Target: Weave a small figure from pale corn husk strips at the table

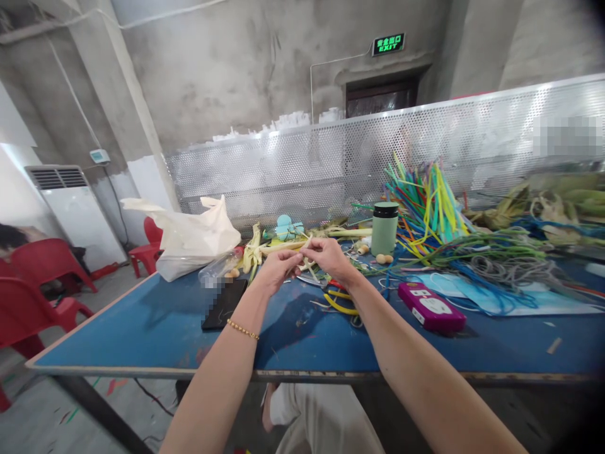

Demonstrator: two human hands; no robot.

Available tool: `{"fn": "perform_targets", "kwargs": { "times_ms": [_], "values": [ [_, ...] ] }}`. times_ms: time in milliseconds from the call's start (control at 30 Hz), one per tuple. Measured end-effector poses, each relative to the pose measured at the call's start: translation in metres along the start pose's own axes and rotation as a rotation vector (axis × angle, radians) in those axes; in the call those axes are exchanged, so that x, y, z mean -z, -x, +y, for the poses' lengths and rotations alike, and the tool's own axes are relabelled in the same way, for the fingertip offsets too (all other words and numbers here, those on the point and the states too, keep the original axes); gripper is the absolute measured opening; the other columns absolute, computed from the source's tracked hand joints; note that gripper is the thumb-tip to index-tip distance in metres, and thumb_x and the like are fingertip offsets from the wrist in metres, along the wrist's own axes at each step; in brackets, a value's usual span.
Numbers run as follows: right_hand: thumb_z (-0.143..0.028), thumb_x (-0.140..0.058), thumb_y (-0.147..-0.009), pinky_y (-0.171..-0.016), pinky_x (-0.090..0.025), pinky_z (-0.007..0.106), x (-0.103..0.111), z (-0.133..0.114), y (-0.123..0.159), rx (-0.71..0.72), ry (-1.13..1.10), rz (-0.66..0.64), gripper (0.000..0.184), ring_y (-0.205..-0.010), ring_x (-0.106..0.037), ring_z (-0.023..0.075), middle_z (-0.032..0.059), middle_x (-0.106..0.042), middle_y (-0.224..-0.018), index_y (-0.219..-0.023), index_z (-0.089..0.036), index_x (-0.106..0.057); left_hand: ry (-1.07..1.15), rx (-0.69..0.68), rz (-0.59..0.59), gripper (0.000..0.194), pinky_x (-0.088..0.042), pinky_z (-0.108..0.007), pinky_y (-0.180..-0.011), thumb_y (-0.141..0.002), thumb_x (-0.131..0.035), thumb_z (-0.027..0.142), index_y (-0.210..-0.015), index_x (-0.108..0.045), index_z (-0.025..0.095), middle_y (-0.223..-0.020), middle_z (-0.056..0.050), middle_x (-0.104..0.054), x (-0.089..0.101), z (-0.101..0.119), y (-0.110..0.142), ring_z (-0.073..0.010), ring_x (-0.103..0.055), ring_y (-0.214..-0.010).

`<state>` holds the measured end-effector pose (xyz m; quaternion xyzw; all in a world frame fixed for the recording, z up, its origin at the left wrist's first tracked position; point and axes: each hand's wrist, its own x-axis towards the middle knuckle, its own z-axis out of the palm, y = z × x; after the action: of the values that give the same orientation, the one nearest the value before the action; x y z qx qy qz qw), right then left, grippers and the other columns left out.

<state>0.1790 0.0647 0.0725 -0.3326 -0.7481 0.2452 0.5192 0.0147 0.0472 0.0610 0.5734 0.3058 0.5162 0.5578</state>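
Note:
My left hand [280, 270] and my right hand [329, 257] meet above the middle of the blue table, fingertips pinched close together. Between them is a thin pale strip [310, 272], which looks like plant fibre; one end hangs below the fingers. Its exact kind is too small to make out. Just beneath my right wrist lies a tool with yellow handles [341, 305], partly hidden by the arm. Pale yellow-green corn husks [255, 249] lie beyond my left hand.
A white bag [193, 236], plastic bottle [220, 268] and black flat object [224, 306] are left. Right are a green jar [384, 232], purple box [431, 307], blue face masks [496, 293] and colourful strips [432, 202]. A perforated metal panel [283, 170] stands behind.

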Motion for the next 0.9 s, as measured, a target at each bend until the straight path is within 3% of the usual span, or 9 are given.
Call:
{"fn": "perform_targets", "kwargs": {
  "times_ms": [133,467,900],
  "values": [
    [-0.034,-0.062,-0.078,-0.058,-0.040,0.025,-0.002,-0.004,0.002,-0.015,0.007,0.014,0.022,-0.059,-0.051,0.0125,0.0001,-0.059,-0.061,-0.065,-0.016,-0.062,-0.002,-0.047,0.023,0.033,-0.035,-0.024,-0.048,-0.059,-0.085,0.035,-0.070,-0.065,0.011,-0.064,-0.002,-0.063,-0.003,-0.005,-0.002,-0.0085,-0.052,-0.047],
    [-0.022,-0.059,-0.079,-0.058,-0.034,0.024,-0.015,-0.005,0.000,-0.071,0.291,0.170,0.022,-0.057,-0.049,0.0114,-0.0010,-0.057,-0.057,-0.058,-0.018,-0.053,0.078,-0.044,0.135,0.018,-0.030,-0.023,-0.045,-0.058,-0.073,0.021,-0.058,-0.058,0.013,-0.048,0.002,-0.052,-0.014,-0.010,-0.006,-0.0073,-0.045,-0.042],
    [-0.024,-0.059,-0.080,-0.060,-0.037,0.025,-0.019,-0.002,0.000,-0.092,0.285,0.214,0.019,-0.059,-0.052,0.0130,0.0003,-0.060,-0.061,-0.063,-0.018,-0.056,0.113,-0.034,0.181,0.019,-0.027,-0.021,-0.043,-0.055,-0.073,0.020,-0.054,-0.056,0.012,-0.046,0.003,-0.049,-0.018,-0.008,-0.006,-0.0060,-0.042,-0.041]
  ]
}}
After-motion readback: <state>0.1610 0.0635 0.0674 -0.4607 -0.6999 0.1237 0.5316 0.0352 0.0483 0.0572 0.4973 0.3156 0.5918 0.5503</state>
